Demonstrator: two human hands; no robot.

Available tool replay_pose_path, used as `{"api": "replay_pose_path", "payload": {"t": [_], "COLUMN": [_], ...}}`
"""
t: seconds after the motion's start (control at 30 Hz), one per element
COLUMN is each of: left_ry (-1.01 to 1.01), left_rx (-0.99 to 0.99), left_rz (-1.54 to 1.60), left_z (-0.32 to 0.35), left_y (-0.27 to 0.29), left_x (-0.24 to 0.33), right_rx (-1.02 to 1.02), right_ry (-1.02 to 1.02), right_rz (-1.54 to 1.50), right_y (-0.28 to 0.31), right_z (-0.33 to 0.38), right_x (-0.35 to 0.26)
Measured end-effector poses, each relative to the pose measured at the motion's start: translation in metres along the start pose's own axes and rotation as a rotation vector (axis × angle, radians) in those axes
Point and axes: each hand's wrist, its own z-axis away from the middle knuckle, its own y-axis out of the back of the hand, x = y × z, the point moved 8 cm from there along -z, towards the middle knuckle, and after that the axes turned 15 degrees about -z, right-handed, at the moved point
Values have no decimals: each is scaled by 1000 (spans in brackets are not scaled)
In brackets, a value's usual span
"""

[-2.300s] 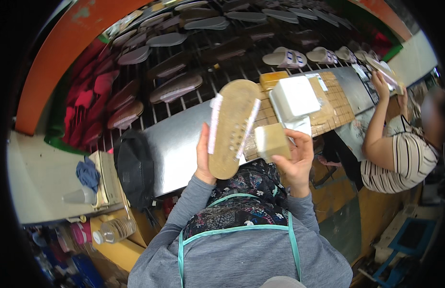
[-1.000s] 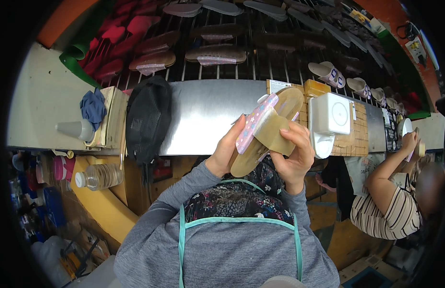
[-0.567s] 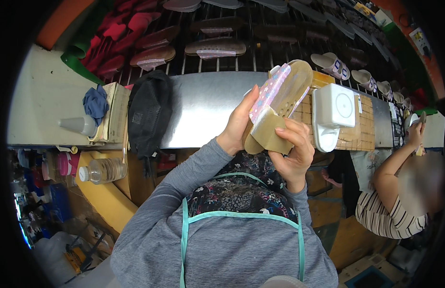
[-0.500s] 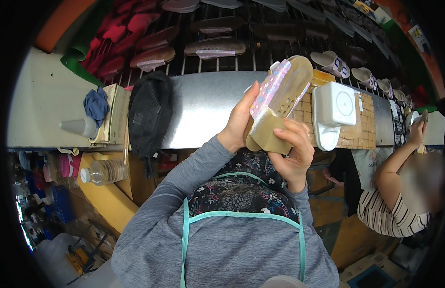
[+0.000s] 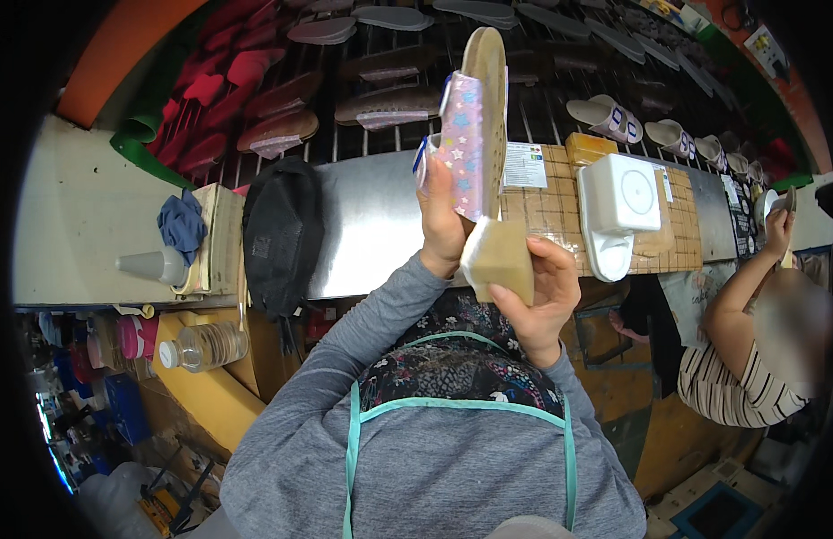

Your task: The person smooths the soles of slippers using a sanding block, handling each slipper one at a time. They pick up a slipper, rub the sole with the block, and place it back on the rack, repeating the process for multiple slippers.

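The left hand (image 5: 440,223) had its grip clamped on a tan flat sandal with a pink star-patterned strap (image 5: 475,121), held upright above the steel desk (image 5: 367,225). The right hand (image 5: 537,292) gripped a beige rectangular block (image 5: 499,259) against the sandal's lower end. A white rectangular label (image 5: 525,165) lay just beside, near a white square box (image 5: 621,193).

You wear a grey long-sleeved top, its 2 sleeves reaching to your wrists, the cloth lightly creased along the arms. Over it sits a dark apron printed with small pale flowers and leaves, edged in teal piping that runs down in 2 lines. Your left hand (image 5: 440,229) and right hand (image 5: 540,301) are bare, without gloves.
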Motion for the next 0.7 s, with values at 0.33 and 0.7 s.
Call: {"api": "replay_pose_path", "payload": {"t": [0.33, 0.7], "left_ry": [163, 110], "left_rx": [-155, -53], "left_rz": [370, 469], "left_z": [0, -6], "left_y": [6, 38], "left_x": [-6, 4], "right_rx": [-174, -42], "right_ry": [365, 368], "right_rz": [625, 687], "right_y": [-36, -27], "right_z": [-30, -12], "right_x": [-19, -9]}}
